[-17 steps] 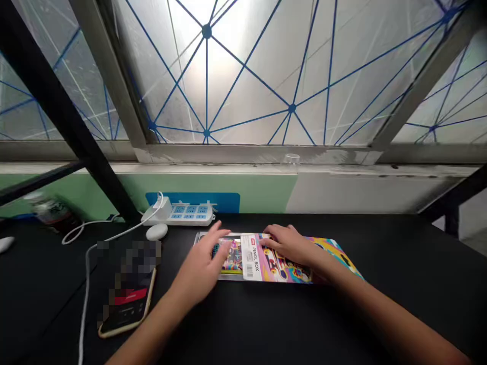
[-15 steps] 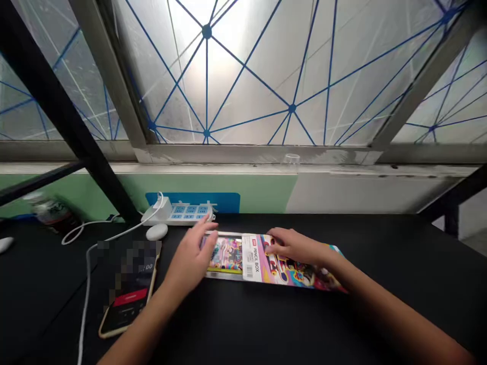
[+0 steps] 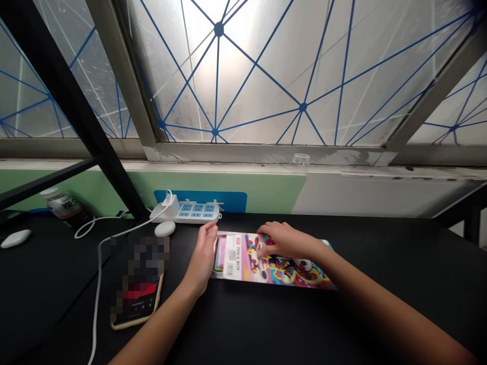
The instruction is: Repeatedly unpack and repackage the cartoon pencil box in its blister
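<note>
A colourful cardboard sleeve [image 3: 253, 258] printed "PENCIL BOX" lies flat on the black table. From its left end a short part of a clear-edged inner pack [image 3: 219, 253] sticks out, showing pink and green. My left hand [image 3: 203, 258] stands against that end, its fingers stretched out and close together. Across the top of the sleeve lies my right hand [image 3: 283, 241], thumb and fingers bent round its upper part and gripping it. Its forearm covers the sleeve's right end.
Left of my hands lies a phone [image 3: 139, 299], partly blurred out. Behind it are a round white object [image 3: 165, 229], a power strip [image 3: 196, 212] and a white cable [image 3: 99, 274]. A bottle [image 3: 64, 205] and a white mouse-like object [image 3: 15, 239] are at the far left.
The sleeve now covers much more of the inner pack, leaving only a short end out. My left fingers have moved from over the pack to its left end. The view has shifted slightly.
</note>
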`<state>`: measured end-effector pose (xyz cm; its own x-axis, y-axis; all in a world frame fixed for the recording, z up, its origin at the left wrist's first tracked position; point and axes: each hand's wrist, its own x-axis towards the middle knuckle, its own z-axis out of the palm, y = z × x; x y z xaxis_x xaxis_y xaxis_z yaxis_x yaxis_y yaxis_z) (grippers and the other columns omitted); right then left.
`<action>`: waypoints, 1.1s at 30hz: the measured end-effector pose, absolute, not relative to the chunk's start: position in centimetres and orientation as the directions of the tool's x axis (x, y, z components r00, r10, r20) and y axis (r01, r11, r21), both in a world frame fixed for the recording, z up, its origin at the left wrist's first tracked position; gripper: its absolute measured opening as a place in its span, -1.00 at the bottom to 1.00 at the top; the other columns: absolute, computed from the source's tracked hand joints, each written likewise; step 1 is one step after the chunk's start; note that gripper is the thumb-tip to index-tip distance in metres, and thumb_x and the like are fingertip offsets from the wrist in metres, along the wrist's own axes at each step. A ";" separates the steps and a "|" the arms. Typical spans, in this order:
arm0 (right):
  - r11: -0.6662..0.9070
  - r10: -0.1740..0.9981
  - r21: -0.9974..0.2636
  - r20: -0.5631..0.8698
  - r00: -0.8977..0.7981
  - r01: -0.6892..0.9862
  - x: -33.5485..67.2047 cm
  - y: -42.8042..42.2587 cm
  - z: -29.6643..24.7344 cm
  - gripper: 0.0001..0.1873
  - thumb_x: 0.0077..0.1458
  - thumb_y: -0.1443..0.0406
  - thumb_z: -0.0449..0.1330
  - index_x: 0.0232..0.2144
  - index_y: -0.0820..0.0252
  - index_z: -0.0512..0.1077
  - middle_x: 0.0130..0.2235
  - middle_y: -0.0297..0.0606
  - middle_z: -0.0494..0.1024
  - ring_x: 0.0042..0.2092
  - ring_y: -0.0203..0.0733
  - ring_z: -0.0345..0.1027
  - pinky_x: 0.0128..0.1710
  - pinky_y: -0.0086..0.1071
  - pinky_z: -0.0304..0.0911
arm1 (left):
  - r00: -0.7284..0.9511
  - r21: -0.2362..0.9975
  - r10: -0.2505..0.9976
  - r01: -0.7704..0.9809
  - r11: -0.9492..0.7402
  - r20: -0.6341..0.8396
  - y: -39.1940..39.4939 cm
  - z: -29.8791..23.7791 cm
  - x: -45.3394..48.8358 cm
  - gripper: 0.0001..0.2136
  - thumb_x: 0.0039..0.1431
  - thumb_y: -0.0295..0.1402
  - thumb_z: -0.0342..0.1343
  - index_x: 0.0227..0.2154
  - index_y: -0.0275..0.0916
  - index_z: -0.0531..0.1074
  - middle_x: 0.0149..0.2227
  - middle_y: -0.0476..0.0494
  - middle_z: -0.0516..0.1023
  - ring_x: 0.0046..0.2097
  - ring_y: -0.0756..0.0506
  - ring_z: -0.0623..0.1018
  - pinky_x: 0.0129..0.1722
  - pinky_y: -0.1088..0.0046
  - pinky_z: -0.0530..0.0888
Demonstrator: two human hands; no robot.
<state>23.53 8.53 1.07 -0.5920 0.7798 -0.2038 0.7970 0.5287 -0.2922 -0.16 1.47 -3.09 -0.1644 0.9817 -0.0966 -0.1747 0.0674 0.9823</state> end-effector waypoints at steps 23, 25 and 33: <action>0.407 0.909 -0.355 0.070 -0.410 0.841 28.7 5.6 0.5 -0.72 0.14 0.03 0.26 -0.33 0.11 0.43 -0.29 -0.24 0.56 -0.27 -0.08 0.43 -0.31 -0.29 0.31 | -0.120 0.970 0.990 0.237 -0.045 0.075 2.5 -4.0 -1.5 -0.53 0.35 -0.16 0.01 0.24 -0.11 0.11 0.24 -0.30 0.32 0.21 -0.27 0.39 0.18 0.10 0.26; 0.532 0.843 -0.273 0.261 -0.470 0.802 28.3 4.9 0.7 -0.71 0.13 0.05 0.29 -0.38 0.11 0.39 -0.30 -0.25 0.54 -0.26 -0.09 0.41 -0.24 -0.24 0.33 | -0.188 0.977 0.974 0.191 -0.093 0.130 2.4 -3.5 -1.5 -0.57 0.38 -0.04 -0.09 0.21 -0.07 0.15 0.18 -0.25 0.41 0.15 -0.25 0.45 0.15 0.10 0.28; 0.781 0.479 0.016 0.627 -0.615 0.625 27.5 0.0 0.7 -0.98 0.26 0.29 0.19 -0.23 0.06 0.41 -0.05 -0.13 0.59 -0.05 -0.04 0.51 -0.03 -0.12 0.44 | -0.132 0.923 0.939 -0.184 -0.337 0.316 1.7 -0.7 -3.0 -0.41 0.39 0.07 -0.32 -0.22 -0.25 0.51 -0.14 -0.25 0.62 -0.14 -0.20 0.59 -0.04 0.25 0.43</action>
